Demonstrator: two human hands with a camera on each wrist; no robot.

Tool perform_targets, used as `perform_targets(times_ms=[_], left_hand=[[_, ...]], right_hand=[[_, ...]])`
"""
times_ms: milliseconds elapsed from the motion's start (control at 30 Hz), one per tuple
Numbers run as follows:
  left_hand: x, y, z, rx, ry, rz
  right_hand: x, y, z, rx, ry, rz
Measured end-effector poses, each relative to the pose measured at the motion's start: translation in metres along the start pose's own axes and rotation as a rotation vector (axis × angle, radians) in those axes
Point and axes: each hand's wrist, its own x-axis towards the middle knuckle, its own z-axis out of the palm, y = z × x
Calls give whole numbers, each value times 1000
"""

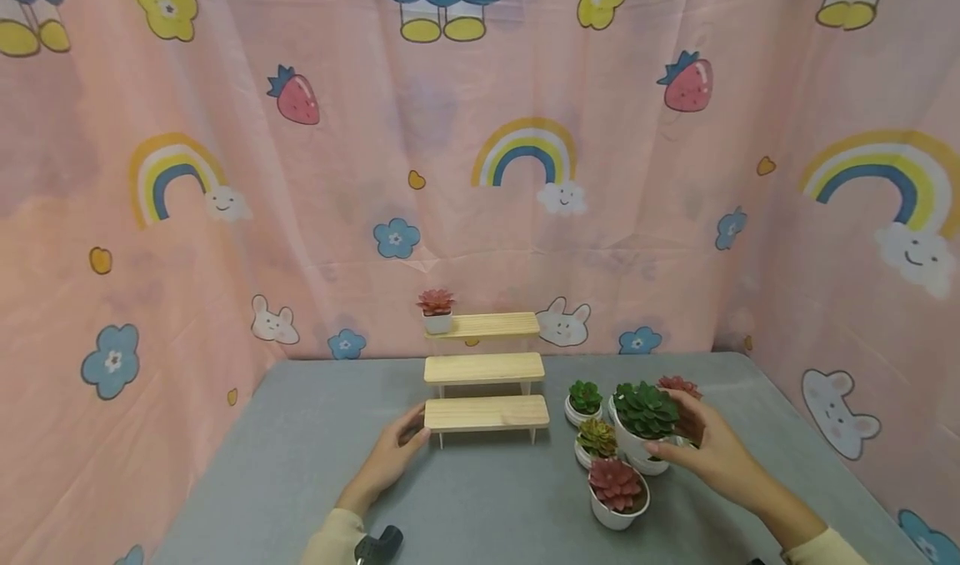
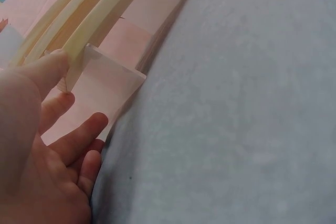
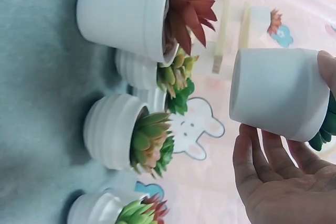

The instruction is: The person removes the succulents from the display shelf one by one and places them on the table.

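My left hand [image 1: 388, 458] pinches the left end of the lowest step of a three-tier wooden shelf [image 1: 487, 413], thumb and index finger at its corner. In the left wrist view, the clear side support [image 2: 113, 72] shows beside the fingers. My right hand [image 1: 712, 455] grips a white pot [image 3: 278, 93] with a dark green succulent [image 1: 645, 410], held above the table. Below and around it stand other potted succulents: a dusky red one [image 1: 617, 486] in front, a yellow-green one [image 1: 597, 438] and a small green one [image 1: 584, 398] to the left.
A pink-red potted succulent [image 1: 437, 311] sits at the left of the top step. Another red plant [image 1: 680, 386] shows behind my right hand. A pink patterned curtain [image 1: 480, 240] hangs behind the grey table [image 1: 330, 415]. A dark device [image 1: 381, 544] is at my left wrist.
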Motion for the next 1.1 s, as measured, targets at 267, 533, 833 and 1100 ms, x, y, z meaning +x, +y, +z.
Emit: perform_targets(times_ms=[267, 533, 833, 1100], left_hand=[[0, 2, -1, 1, 11, 7], [1, 2, 0, 34, 10, 20], [1, 2, 1, -2, 13, 8], [0, 2, -1, -21, 10, 21]], right_hand=[[-14, 12, -4, -30, 24, 36], [-28, 23, -10, -81, 29, 106], [-43, 42, -13, -55, 33, 173], [-51, 58, -11, -85, 13, 231]])
